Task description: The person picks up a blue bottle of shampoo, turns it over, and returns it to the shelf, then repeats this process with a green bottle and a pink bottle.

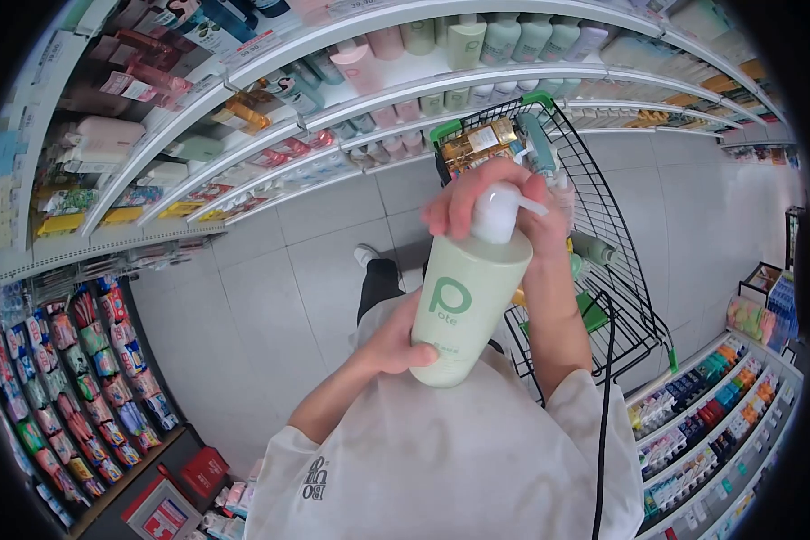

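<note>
A pale green pump bottle with a white pump head is in front of my chest, slightly tilted, its label with a large green "P" facing me. My left hand grips its lower left side, thumb across the front near the base. Around the pump and the bottle's neck, my right hand is curled, its fingers on the far left side of the pump. The white nozzle points to the right.
Behind the bottle stands a black wire shopping cart with green corners, holding golden packages and bottles. Curved shelves of bottles run across the top. Racks of packets stand left, and shelves of small goods right. Grey tiles cover the floor.
</note>
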The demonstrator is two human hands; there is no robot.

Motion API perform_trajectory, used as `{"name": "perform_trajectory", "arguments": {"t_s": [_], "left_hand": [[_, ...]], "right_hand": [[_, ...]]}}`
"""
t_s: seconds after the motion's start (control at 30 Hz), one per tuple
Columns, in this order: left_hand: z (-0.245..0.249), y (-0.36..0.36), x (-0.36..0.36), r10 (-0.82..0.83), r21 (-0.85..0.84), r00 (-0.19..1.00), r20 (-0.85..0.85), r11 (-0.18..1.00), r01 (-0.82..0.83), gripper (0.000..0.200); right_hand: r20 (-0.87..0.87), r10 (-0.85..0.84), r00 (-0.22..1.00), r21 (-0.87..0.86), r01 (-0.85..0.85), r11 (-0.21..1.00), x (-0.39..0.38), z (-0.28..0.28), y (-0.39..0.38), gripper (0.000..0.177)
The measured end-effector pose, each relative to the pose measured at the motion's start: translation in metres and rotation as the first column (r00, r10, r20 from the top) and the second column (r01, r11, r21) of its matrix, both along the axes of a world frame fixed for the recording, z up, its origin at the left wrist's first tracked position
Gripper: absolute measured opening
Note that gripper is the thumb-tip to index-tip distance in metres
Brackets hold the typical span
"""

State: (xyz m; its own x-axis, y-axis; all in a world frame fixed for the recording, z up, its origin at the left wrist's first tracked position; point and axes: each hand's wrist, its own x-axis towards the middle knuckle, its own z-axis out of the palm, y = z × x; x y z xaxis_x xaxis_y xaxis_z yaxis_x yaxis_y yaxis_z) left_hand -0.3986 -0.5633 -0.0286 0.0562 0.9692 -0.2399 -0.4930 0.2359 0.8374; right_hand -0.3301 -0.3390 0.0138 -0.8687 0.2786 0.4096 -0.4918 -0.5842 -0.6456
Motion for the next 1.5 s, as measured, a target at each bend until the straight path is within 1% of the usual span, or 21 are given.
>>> {"name": "perform_trajectory", "arguments": {"t_s": [0.03, 0.1, 0.13, 0.2, 0.23, 0.4, 0.67, 0.73, 0.77, 0.8, 0.83, 0.87, 0.93, 1.0, 1.07, 1.13, 1.2, 1.23, 1.3, 1.4, 1.5], "left_hand": [[-0.002, 0.0, 0.0, -0.07, 0.019, 0.995, 0.065, 0.997, 0.069, 0.104], [-0.003, 0.001, 0.001, -0.102, 0.016, 0.986, 0.136, 0.995, 0.101, 0.106], [-0.004, 0.001, 0.002, -0.126, 0.015, 0.971, 0.204, 0.992, 0.125, 0.107], [-0.01, 0.001, 0.005, -0.083, 0.025, 0.975, 0.208, 0.997, 0.079, 0.105], [-0.012, 0.002, 0.006, -0.039, 0.036, 0.977, 0.212, 0.999, 0.032, 0.103], [-0.011, 0.0, 0.005, -0.045, 0.009, 0.974, 0.222, 0.999, 0.045, 0.105], [-0.002, 0.006, 0.002, -0.067, 0.008, 0.964, 0.256, 0.998, 0.068, 0.101], [0.005, 0.01, 0.0, -0.018, -0.006, 0.998, 0.058, 1.0, 0.018, 0.1], [0.013, 0.013, 0.0, -0.014, -0.008, 0.998, 0.059, 1.0, 0.014, 0.1], [0.028, 0.021, 0.0, 0.074, -0.014, 0.993, -0.09, 0.997, -0.076, 0.095], [0.035, 0.027, -0.002, 0.157, -0.008, 0.959, -0.237, 0.986, -0.164, 0.091], [0.033, 0.029, -0.004, 0.159, -0.011, 0.958, -0.237, 0.986, -0.167, 0.091], [0.028, 0.033, -0.008, 0.219, -0.003, 0.878, -0.426, 0.97, -0.243, 0.092], [0.03, 0.036, -0.013, 0.226, -0.02, 0.877, -0.425, 0.966, -0.258, 0.093], [0.03, 0.037, -0.016, 0.24, -0.022, 0.876, -0.418, 0.961, -0.274, 0.093], [0.03, 0.037, -0.017, 0.226, -0.032, 0.872, -0.435, 0.964, -0.266, 0.092], [0.029, 0.035, -0.017, 0.213, -0.038, 0.867, -0.451, 0.966, -0.257, 0.092], [0.028, 0.035, -0.016, 0.228, -0.025, 0.861, -0.455, 0.963, -0.269, 0.091], [0.028, 0.035, -0.014, 0.243, -0.016, 0.856, -0.457, 0.96, -0.281, 0.09], [0.034, 0.035, -0.014, 0.248, -0.039, 0.87, -0.426, 0.956, -0.291, 0.088], [0.035, 0.034, -0.017, 0.227, -0.06, 0.87, -0.436, 0.958, -0.28, 0.087]], "right_hand": [[0.003, -0.006, 1.0, -0.002, 0.006, 1.0, 0.0, -0.004, -0.001, 0.06], [-0.195, 0.048, 0.98, -0.152, -0.078, 0.985, -0.005, -0.013, -0.003, 0.053], [-0.195, 0.046, 0.98, -0.153, -0.076, 0.985, -0.004, -0.011, -0.005, 0.053], [-0.064, -0.024, 0.998, -0.206, 0.011, 0.979, -0.002, -0.005, -0.009, 0.047], [-0.064, -0.025, 0.998, -0.206, 0.011, 0.978, -0.001, -0.004, -0.01, 0.047], [0.024, -0.083, 0.996, -0.124, 0.085, 0.989, 0.002, 0.006, -0.011, 0.046], [0.048, -0.083, 0.995, -0.189, 0.091, 0.978, -0.002, -0.002, -0.007, 0.042], [0.03, -0.069, 0.997, -0.195, 0.073, 0.978, -0.003, -0.003, -0.007, 0.043], [0.146, -0.123, 0.982, -0.279, 0.16, 0.947, -0.002, -0.002, -0.009, 0.045], [0.264, -0.162, 0.951, -0.35, 0.251, 0.902, -0.002, -0.001, -0.011, 0.048], [0.322, -0.142, 0.936, -0.346, 0.256, 0.903, -0.003, -0.004, -0.01, 0.053], [0.324, -0.138, 0.936, -0.349, 0.253, 0.902, -0.004, -0.004, -0.013, 0.053], [0.525, -0.131, 0.841, -0.418, 0.389, 0.821, -0.006, -0.002, -0.026, 0.054], [0.521, -0.175, 0.836, -0.384, 0.412, 0.826, -0.006, -0.007, -0.037, 0.053], [0.592, -0.259, 0.764, -0.301, 0.507, 0.808, -0.006, -0.016, -0.044, 0.048], [0.585, -0.257, 0.769, -0.284, 0.491, 0.823, -0.005, -0.019, -0.046, 0.053], [0.622, -0.33, 0.71, -0.145, 0.518, 0.843, -0.003, -0.017, -0.048, 0.058], [0.624, -0.327, 0.71, -0.147, 0.518, 0.843, -0.003, -0.017, -0.048, 0.058], [0.609, -0.433, 0.665, 0.047, 0.515, 0.856, -0.004, -0.016, -0.049, 0.063], [0.629, -0.451, 0.633, 0.081, 0.524, 0.848, -0.005, -0.008, -0.049, 0.06], [0.622, -0.428, 0.656, 0.038, 0.52, 0.853, -0.006, -0.015, -0.05, 0.057]]}}
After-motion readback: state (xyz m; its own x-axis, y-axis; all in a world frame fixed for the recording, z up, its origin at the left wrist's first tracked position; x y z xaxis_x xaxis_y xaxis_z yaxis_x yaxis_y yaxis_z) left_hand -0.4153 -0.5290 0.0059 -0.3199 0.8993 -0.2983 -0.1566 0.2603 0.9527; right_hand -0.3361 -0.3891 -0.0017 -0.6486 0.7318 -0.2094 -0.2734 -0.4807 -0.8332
